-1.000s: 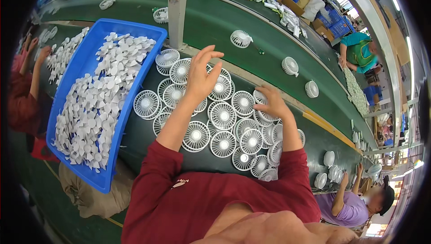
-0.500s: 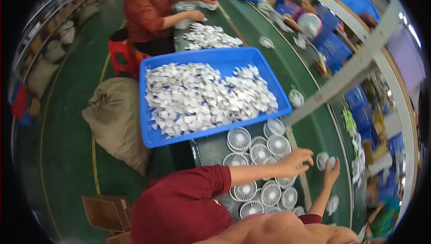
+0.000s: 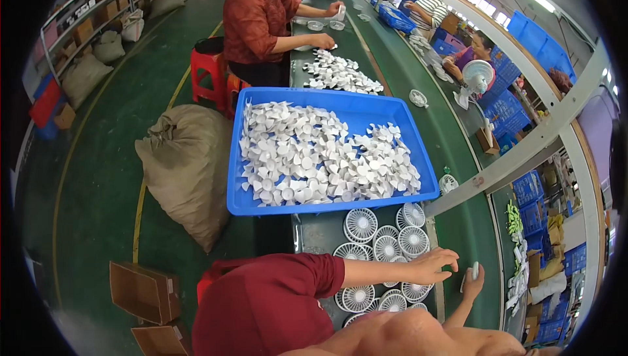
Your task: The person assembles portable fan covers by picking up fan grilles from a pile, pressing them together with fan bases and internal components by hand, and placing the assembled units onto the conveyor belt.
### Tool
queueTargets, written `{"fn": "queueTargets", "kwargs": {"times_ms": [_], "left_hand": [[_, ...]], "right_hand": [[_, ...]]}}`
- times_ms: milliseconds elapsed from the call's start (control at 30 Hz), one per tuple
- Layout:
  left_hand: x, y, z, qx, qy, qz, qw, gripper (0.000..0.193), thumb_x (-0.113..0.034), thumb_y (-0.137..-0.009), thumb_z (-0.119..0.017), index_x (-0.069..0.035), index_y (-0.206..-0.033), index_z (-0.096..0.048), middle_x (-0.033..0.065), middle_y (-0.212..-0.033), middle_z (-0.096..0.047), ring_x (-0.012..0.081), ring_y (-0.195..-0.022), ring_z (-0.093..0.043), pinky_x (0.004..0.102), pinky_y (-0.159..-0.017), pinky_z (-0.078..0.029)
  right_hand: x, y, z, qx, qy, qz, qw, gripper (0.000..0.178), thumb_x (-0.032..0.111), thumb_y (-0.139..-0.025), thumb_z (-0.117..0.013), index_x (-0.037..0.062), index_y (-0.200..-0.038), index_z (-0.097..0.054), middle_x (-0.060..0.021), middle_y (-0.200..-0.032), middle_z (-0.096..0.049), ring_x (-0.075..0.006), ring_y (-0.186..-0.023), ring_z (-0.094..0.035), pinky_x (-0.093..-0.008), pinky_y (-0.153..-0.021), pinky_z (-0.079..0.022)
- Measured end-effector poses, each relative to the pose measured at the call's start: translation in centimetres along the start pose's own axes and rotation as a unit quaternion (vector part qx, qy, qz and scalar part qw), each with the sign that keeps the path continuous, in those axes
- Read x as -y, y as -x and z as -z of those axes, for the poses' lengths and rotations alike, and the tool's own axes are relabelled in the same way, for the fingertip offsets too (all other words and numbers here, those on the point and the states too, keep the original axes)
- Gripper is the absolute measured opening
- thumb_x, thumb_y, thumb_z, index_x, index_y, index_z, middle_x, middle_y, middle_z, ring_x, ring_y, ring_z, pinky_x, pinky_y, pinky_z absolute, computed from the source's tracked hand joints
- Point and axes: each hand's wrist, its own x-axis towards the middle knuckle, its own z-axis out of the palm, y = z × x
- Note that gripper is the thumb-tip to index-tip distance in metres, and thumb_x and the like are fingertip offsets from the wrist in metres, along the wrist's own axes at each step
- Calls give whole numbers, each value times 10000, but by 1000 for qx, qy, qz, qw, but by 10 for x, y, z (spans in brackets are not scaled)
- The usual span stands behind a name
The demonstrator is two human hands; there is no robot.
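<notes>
My left hand (image 3: 433,266) hovers above the right side of the grilles, its fingers stretched out and apart with nothing in them. To its right, over the green conveyor belt (image 3: 468,231), my right hand (image 3: 472,284) grips a small white plastic fan part (image 3: 474,269), seen nearly edge-on. Its exact shape is partly hidden by the fingers. Round white fan grilles (image 3: 360,226) lie in stacks on the bench below my left arm. Just beyond them, a blue tray (image 3: 333,209) holds a heap of small white fan blades (image 3: 294,153).
A slanting white post (image 3: 517,150) rises by the belt. Another fan part (image 3: 448,184) lies on the belt behind it. Ahead, a co-worker in a red shirt (image 3: 258,19) handles parts by a pile of blades (image 3: 340,73). A tied sack (image 3: 186,173) and cardboard boxes (image 3: 145,290) stand on the left.
The whole view has shifted, with the tray and co-worker now lower and farther right. The white part in my right hand has turned edge-on. My left hand stays extended, fingers apart.
</notes>
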Motion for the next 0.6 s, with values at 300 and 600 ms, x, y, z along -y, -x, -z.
{"fn": "queueTargets", "kwargs": {"times_ms": [300,600], "left_hand": [[4,5,-22,148,69,142,976,559,-469,-985,-370,36,-1136,-557,211,-1108,-617,376,-1068,-565,420,-917,-434],[-1,8,-46,-33,493,275,825,543,-461,-980,-436,-59,-1345,-438,59,-1253,-534,124,-1162,-485,305,-952,-424]], "right_hand": [[120,79,77,8,-710,-148,688,554,354,-921,-554,29,-1350,-424,-128,-1287,-529,-276,-1156,-535,-418,-947,-470],[182,128,68,29,-729,-60,681,559,363,-974,-466,15,-1396,-349,-153,-1372,-448,-283,-1240,-471,-422,-1034,-403]]}}
